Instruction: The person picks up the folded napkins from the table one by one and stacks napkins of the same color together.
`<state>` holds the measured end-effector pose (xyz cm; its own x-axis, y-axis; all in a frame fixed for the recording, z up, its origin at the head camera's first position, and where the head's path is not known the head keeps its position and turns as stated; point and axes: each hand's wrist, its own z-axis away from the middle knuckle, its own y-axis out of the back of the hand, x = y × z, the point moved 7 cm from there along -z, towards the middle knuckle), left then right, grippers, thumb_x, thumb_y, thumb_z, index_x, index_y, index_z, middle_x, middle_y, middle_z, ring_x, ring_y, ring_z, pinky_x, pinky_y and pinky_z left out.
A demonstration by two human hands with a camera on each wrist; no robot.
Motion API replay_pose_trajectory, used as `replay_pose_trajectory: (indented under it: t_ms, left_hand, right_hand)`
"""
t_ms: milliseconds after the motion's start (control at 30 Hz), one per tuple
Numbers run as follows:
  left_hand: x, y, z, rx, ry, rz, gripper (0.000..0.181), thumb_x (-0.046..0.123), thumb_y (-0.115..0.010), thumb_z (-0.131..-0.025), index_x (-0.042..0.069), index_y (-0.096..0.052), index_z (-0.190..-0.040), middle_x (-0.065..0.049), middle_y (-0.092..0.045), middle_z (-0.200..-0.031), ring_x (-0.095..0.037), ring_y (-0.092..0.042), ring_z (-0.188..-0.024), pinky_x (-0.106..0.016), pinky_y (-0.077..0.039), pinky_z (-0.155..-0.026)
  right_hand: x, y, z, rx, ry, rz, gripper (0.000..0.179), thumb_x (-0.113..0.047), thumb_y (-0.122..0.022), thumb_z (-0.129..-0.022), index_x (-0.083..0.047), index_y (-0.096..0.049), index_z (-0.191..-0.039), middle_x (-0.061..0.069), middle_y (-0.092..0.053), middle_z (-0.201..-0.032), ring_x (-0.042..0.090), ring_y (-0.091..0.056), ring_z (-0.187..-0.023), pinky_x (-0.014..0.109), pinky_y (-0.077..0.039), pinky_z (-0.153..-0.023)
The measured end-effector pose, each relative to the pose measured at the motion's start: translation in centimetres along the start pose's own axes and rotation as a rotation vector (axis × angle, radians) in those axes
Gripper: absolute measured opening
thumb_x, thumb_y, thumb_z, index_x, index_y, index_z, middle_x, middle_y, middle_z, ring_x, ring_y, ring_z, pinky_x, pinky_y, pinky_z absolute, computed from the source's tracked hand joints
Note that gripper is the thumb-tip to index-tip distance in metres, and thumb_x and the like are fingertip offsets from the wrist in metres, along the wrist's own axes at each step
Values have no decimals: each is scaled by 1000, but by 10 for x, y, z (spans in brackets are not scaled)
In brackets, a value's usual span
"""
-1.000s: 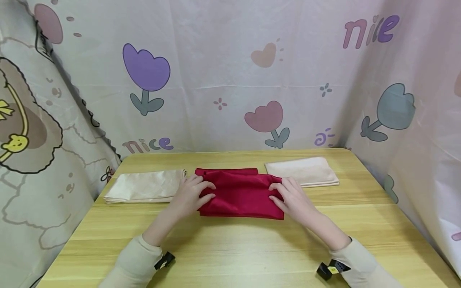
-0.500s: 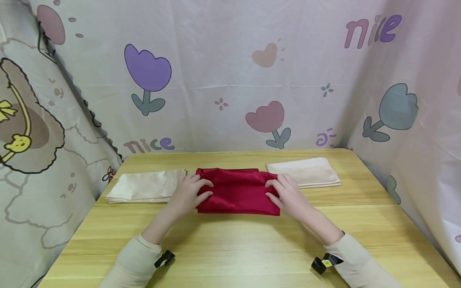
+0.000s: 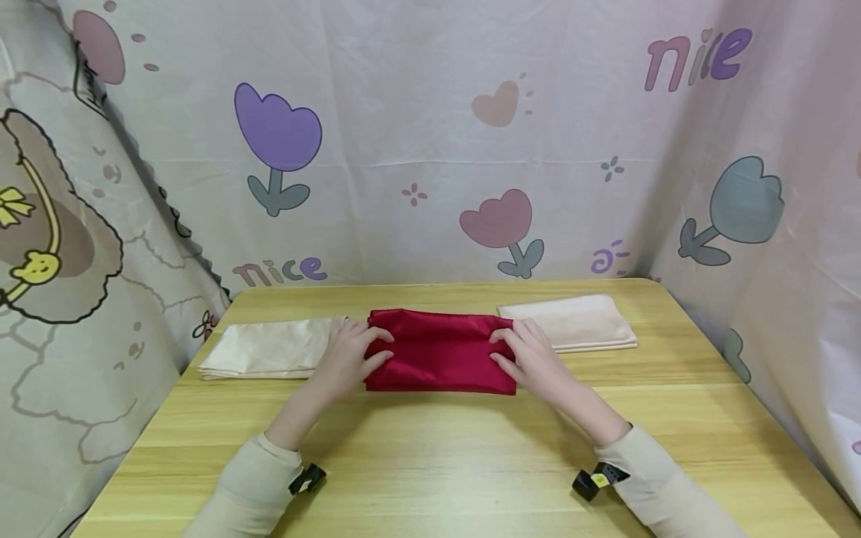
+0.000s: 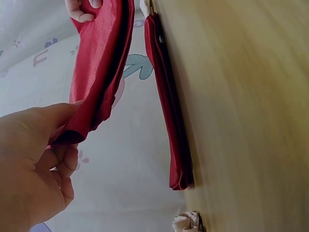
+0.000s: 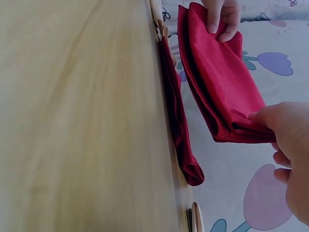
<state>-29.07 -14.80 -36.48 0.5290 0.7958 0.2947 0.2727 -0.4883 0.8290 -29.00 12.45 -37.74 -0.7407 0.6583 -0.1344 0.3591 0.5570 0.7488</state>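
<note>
Both hands hold a folded red satin cloth [image 3: 440,351] above the table, one at each end. My left hand [image 3: 350,355] pinches its left end, thumb on the near face and fingers behind. At the right end, my right hand [image 3: 534,359] pinches it likewise. Loose layers hang along the lower side of the held cloth in the wrist views. Beneath it a second folded red cloth [image 4: 166,101] lies flat on the table, apart from the held one. In the head view the held cloth hides this lower one.
A folded cream cloth [image 3: 262,350] lies to the left, partly behind the left hand. Another pale folded cloth [image 3: 578,321] lies at the back right, close to the right hand. A printed curtain [image 3: 390,112] rises behind the wooden table [image 3: 430,463].
The held red cloth has moved toward the back of the table and now covers the second red cloth in the head view. The right hand has shifted slightly left; both hands keep their grip.
</note>
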Motion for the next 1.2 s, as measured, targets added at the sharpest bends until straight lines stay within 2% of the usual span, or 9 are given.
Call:
replay_pose_trajectory:
  t_ms: [267,400,733,1200]
  left_hand:
    - [-7,0,-2,20,-12,-3,21,19,-79,-81,14,-70,-99,-5,-69,-92,-24,-53,-89,-47,-36,-89]
    - [-10,-1,-4,15,-9,-4,23,19,-80,-80,14,-70,-99,-5,-69,-93,-25,-53,-91,-46,-35,-89]
    - [-18,-2,-6,-43,63,22,23,21,-77,-83,14,-69,-103,-8,-69,-98,-29,-54,-99,-51,-34,-97]
    - [-33,-4,-15,-62,144,104,22,19,-75,-85,14,-69,-105,-9,-68,-102,-30,-56,-98,-50,-37,-89]
  right_hand:
    - [2,-6,-7,-22,-19,-25,26,-14,-78,-81,-8,-63,-102,6,-57,-93,24,-46,-92,36,-37,-84]
    - [6,-10,-9,-44,-43,-30,26,-14,-77,-82,-9,-62,-103,6,-56,-94,24,-46,-93,37,-38,-85]
    - [7,-15,-15,-77,-70,-33,25,-14,-76,-83,-9,-63,-103,7,-55,-95,25,-45,-93,38,-38,-84]
    - [15,-23,-25,-116,-147,-74,25,-13,-75,-84,-9,-61,-105,5,-53,-92,22,-43,-93,36,-36,-82]
